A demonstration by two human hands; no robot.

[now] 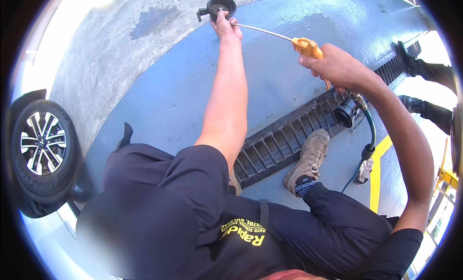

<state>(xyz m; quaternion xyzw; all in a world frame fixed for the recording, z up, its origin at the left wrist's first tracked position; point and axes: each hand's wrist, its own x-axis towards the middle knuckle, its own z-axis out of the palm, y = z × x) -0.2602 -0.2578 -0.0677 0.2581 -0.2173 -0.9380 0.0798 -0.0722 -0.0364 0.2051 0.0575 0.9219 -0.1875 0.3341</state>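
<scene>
At the top of the head view, my left hand [226,28] holds a black round cup-shaped part [223,1] with a short side spout, its hollow side showing. My fingers wrap its near edge, the thumb reaching inside. My right hand [336,66] is closed round an orange air blow gun [306,46]. The gun's long thin metal nozzle [265,31] points left, and its tip ends by my left hand. Below my right hand a green hose [370,126] hangs from a metal coupling [359,101]. Close to the coupling is a black cylindrical part [344,115] with a round end.
A floor drain grate [275,147] crosses the blue floor [166,99], with my brown shoe [311,157] partly over it. At left is a vehicle wheel [44,147]. Another person's dark shoes [410,60] are at right. A yellow line [377,171] marks the floor.
</scene>
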